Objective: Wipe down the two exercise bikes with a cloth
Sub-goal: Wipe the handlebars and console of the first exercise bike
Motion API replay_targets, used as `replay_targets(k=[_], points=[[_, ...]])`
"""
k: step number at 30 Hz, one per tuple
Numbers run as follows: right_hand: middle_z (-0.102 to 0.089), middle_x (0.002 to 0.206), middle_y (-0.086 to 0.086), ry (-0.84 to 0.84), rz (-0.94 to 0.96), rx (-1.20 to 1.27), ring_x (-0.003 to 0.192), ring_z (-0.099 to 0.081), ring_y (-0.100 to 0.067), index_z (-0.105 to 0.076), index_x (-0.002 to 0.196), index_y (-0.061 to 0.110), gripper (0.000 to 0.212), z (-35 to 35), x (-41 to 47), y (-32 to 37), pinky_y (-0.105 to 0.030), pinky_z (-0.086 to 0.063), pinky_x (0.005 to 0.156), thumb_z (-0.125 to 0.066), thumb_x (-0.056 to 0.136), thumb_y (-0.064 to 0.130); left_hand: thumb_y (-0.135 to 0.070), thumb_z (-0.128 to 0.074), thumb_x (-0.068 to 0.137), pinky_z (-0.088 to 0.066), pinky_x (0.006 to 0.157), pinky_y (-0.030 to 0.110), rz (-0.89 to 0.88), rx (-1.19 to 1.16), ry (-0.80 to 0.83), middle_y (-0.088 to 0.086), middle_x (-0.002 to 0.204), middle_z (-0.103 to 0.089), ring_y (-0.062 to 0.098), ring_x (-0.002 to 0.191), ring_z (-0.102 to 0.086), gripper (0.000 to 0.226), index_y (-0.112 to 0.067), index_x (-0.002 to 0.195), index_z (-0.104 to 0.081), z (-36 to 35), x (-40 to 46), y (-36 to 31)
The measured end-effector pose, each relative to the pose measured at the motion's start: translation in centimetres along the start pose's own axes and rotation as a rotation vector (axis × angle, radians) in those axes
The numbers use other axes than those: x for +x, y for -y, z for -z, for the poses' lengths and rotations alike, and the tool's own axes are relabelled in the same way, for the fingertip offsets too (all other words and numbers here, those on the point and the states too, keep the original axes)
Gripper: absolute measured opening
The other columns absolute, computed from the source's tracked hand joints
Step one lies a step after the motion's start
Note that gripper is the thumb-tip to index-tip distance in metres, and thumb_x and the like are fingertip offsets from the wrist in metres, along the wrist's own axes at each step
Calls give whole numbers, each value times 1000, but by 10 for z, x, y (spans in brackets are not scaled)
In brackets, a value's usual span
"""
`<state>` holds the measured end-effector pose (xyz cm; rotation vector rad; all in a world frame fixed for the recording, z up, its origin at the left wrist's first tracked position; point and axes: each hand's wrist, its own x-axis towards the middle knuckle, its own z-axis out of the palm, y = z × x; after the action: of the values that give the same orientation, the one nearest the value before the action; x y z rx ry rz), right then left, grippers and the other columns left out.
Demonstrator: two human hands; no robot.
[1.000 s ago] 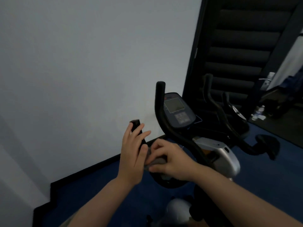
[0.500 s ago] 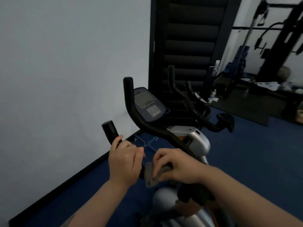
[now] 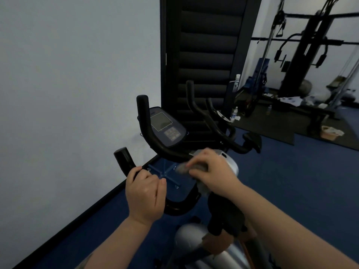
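Centre of frame: the left hand (image 3: pixel 144 195) grips the near exercise bike's left handlebar (image 3: pixel 124 159). The right hand (image 3: pixel 211 172) presses a grey cloth (image 3: pixel 182 168), clutched in its fingers, against the right handlebar (image 3: pixel 155 140). A 2nd exercise bike (image 3: pixel 223 125) stands just behind.

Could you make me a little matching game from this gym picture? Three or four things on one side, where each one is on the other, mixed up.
Things:
1. cloth
2. left handlebar grip
3. console screen
4. water bottle

Places:
A. on the floor by the dark door
B. between the two upright handlebar ends of the near bike
C. bunched under the right hand
D. held in the left hand

Pairs: 1-C, 2-D, 3-B, 4-A
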<state>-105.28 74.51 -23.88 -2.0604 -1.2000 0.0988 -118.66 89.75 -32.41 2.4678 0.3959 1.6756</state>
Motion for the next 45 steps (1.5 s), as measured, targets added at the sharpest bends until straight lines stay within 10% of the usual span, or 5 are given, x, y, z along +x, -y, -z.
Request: replay_targets(k=[12,18,26,31,45], points=[[-49,109,14,552,-93,-227,106,-47,-1,-72,87,32,21,60,18,-41,-29,-40,102,-74,82,12,-20,-40,95,-34,98,29,5,13,1,-6,47,-48,16,55,-47,50,-15,47,-54,0,-2,-3],[-49,107,7,73,111,-20,102,-52,-7,-71,96,21,15,7,47,-9,-19,-39,94,-69,87,9,-20,-40,95,-32,99,27,-2,33,15,-5,47,-48,17,56,-47,51,-14,47,-54,2,-1,-4],[-53,111,5,599,-55,-109,108,-52,-9,-69,87,32,25,70,24,-55,-36,-41,104,-71,84,7,-19,-40,94,-34,98,29,12,30,-2,-4,46,-47,18,55,-48,50,-13,46,-52,1,-1,-5],[-51,105,5,70,197,37,99,-52,-2,-69,91,26,22,32,61,-12,-7,-37,91,-72,83,7,-20,-39,94,-35,97,31,8,46,7,-5,47,-48,17,56,-48,51,-13,46,-53,2,-1,-5],[-51,108,-4,239,164,112,103,-52,-10,-66,92,18,19,25,73,-16,-18,-39,96,-73,82,4,-24,-33,100,-37,96,32,5,62,2,-5,49,-49,17,57,-48,58,-12,46,-53,1,-2,-6]])
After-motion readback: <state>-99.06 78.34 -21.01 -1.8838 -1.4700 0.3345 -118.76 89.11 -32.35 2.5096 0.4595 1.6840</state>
